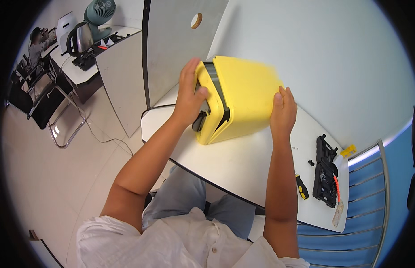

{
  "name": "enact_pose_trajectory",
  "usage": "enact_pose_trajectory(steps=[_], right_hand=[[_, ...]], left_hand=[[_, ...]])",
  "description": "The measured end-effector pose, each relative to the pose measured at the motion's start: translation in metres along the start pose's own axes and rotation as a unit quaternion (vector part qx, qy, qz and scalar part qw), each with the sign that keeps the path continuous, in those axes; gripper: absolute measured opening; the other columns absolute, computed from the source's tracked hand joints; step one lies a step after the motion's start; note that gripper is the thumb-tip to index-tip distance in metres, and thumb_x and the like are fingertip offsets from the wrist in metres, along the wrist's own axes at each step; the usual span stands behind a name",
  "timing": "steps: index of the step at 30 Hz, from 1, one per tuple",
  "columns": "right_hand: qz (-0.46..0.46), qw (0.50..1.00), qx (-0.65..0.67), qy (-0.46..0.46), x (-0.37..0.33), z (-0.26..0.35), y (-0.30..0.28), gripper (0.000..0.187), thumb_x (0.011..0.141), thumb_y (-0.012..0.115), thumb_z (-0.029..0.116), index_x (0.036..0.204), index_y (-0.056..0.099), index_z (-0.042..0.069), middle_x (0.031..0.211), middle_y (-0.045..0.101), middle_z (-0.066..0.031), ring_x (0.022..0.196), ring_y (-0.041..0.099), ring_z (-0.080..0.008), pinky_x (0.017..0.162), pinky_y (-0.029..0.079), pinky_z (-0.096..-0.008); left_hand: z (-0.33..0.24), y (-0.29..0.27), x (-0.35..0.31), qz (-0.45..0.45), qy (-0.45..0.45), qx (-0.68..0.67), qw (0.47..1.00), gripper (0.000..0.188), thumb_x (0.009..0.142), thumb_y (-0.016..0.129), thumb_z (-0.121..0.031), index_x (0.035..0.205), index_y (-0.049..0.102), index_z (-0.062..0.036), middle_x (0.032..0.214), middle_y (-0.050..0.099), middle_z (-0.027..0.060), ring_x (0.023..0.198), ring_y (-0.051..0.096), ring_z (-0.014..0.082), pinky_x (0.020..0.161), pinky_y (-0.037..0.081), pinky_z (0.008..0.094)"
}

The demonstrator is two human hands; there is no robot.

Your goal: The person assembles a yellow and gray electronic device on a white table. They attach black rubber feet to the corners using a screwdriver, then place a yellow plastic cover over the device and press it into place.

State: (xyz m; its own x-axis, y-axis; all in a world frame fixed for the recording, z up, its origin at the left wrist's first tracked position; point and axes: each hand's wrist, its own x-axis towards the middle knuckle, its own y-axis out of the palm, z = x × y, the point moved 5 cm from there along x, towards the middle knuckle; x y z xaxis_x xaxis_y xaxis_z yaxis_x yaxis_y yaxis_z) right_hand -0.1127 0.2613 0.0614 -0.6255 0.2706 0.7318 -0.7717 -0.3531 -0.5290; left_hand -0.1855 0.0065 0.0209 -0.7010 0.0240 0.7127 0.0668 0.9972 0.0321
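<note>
A yellow box-shaped appliance (250, 91) is tilted above the white table, held between my two hands. Its yellow end panel (211, 129) stands slightly apart from the main casing, and grey metal shows in the gap. A dark knob (199, 121) sits on that end panel. My left hand (189, 96) grips the panel, thumb on the near side and fingers around its outer edge. Against the casing's right end, my right hand (283, 111) presses with bent fingers. The casing's upper right edge is slightly blurred.
Right on the white table (234, 161) lie a black-and-yellow screwdriver (302, 187), small black parts (311, 163) and an open black tool case (326, 174). A metal railing (384, 178) borders the right side. A grey partition (176, 40) separates a side desk with a kettle (84, 38) and fan (99, 12).
</note>
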Motion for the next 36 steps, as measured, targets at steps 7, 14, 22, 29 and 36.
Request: enact_pose_trajectory(steps=[7, 14, 22, 29, 36], right_hand=[[-0.005, 0.999, 0.037, 0.0, 0.002, 0.003, 0.0, 0.046, 0.097, 0.044, 0.038, 0.123, 0.058, 0.002, 0.137, 0.049, -0.0155, 0.127, 0.041, -0.0325, 0.104, 0.034, -0.0432], [-0.008, 0.997, 0.071, -0.01, 0.002, -0.001, -0.001, 0.048, 0.096, 0.043, 0.039, 0.124, 0.058, 0.003, 0.136, 0.049, -0.0159, 0.126, 0.042, -0.0311, 0.103, 0.035, -0.0421], [0.004, 0.996, 0.084, -0.012, 0.008, -0.01, 0.005, 0.047, 0.096, 0.043, 0.039, 0.124, 0.058, 0.004, 0.137, 0.049, -0.0135, 0.125, 0.043, -0.0299, 0.103, 0.036, -0.0408], [0.005, 1.0, -0.004, 0.006, 0.011, -0.002, 0.008, 0.04, 0.096, 0.046, 0.033, 0.123, 0.06, 0.007, 0.135, 0.051, -0.0118, 0.122, 0.046, -0.0304, 0.098, 0.041, -0.0404], [0.0, 0.999, -0.036, -0.007, 0.015, 0.001, 0.014, 0.039, 0.096, 0.046, 0.033, 0.121, 0.061, 0.007, 0.133, 0.053, -0.0119, 0.117, 0.049, -0.0308, 0.095, 0.043, -0.041]], left_hand=[[-0.004, 0.002, -0.007, 0.093, 0.03, 0.097, 0.99, 0.076, 0.086, 0.051, -0.057, 0.144, 0.036, -0.011, 0.155, 0.016, 0.0188, 0.144, 0.007, 0.0391, 0.114, 0.012, 0.0511], [-0.005, 0.002, -0.005, 0.089, 0.017, 0.081, 0.993, 0.081, 0.085, 0.054, -0.054, 0.145, 0.029, -0.0059, 0.156, 0.011, 0.0198, 0.144, 0.011, 0.0385, 0.114, 0.019, 0.0463], [-0.002, 0.002, -0.006, 0.103, 0.024, 0.093, 0.99, 0.088, 0.083, 0.053, -0.063, 0.146, 0.027, -0.0084, 0.156, 0.005, 0.021, 0.143, 0.013, 0.0384, 0.111, 0.025, 0.0471], [-0.005, 0.013, -0.009, 0.106, 0.012, 0.047, 0.993, 0.11, 0.072, 0.051, -0.081, 0.148, 0.016, -0.0097, 0.155, -0.006, 0.0219, 0.143, 0.008, 0.0402, 0.111, 0.024, 0.0512], [0.0, 0.015, -0.009, 0.114, 0.011, 0.069, 0.991, 0.123, 0.067, 0.05, -0.086, 0.151, 0.004, -0.0071, 0.155, -0.011, 0.0222, 0.144, -0.006, 0.0393, 0.114, 0.013, 0.0521]])
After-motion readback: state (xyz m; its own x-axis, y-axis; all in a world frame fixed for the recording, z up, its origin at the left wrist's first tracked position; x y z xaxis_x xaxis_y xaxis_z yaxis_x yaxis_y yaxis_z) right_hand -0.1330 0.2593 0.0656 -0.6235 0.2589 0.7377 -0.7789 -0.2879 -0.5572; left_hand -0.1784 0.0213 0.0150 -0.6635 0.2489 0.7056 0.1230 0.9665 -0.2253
